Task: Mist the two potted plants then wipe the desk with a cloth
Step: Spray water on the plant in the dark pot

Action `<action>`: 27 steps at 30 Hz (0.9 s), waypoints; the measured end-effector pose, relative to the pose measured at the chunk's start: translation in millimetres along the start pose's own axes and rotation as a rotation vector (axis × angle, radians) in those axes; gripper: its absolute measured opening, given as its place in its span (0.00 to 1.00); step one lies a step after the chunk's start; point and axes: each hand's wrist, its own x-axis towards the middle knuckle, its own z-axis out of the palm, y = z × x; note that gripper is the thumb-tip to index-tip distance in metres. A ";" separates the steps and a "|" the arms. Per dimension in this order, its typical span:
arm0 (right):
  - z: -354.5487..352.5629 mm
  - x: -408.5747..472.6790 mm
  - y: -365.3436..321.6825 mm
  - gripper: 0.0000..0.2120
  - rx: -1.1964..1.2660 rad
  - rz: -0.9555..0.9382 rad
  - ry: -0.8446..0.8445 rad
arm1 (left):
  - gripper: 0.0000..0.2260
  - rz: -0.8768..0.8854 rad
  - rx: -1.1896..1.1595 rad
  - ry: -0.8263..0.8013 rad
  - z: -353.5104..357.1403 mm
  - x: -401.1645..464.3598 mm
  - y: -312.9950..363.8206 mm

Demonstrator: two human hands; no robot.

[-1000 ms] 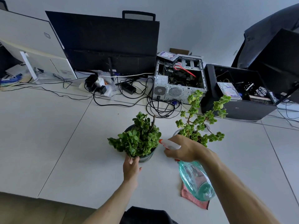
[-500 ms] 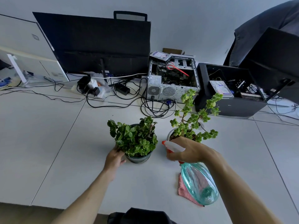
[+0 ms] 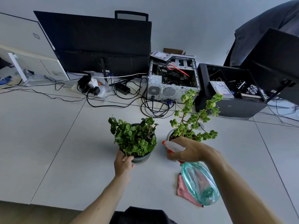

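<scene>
Since half a second ago my left hand (image 3: 123,162) has slid round to the near side of the dark pot, and the view has swung slightly. Largest first: the white desk (image 3: 48,143) carries everything. On it the bushy plant (image 3: 135,138) stands left of the leggy plant (image 3: 193,120), close but apart. My left fingers curl against the dark pot (image 3: 140,159), steadying it; I judge it heavy but breakable, best held low on its wall. My right hand (image 3: 187,151) grips the spray bottle (image 3: 199,185) at its neck, nozzle aimed at the bushy plant; I cannot see the trigger finger. That thin plastic looks light and slick. Beneath the bottle lies the soft pink cloth (image 3: 184,191).
</scene>
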 end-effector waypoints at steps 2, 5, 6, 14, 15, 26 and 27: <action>-0.4 -1.4 -1.5 0.07 0.000 0.004 -0.030 | 0.28 -0.038 0.060 -0.028 -8.2 14.5 12.7; 0.1 -1.7 -0.1 0.09 0.018 0.032 -0.031 | 0.30 -0.110 0.209 -0.171 -22.2 37.1 40.4; 0.0 -1.6 -0.4 0.10 0.027 0.038 -0.024 | 0.29 -0.122 0.252 -0.211 -25.7 43.5 48.9; -9.1 -1.8 -21.5 0.09 -0.094 -0.042 0.034 | 0.25 -0.050 0.043 -0.137 -23.2 32.8 36.2; -9.0 0.7 -22.0 0.09 -0.111 -0.035 0.041 | 0.24 -0.042 -0.001 -0.112 -21.1 23.5 27.2; 2.1 13.2 -5.1 0.13 -0.184 -0.020 0.104 | 0.23 -0.048 0.015 -0.112 0.8 -7.9 0.0; 1.0 11.4 -3.3 0.11 -0.161 -0.019 0.106 | 0.24 -0.060 0.026 -0.107 0.4 -3.3 4.0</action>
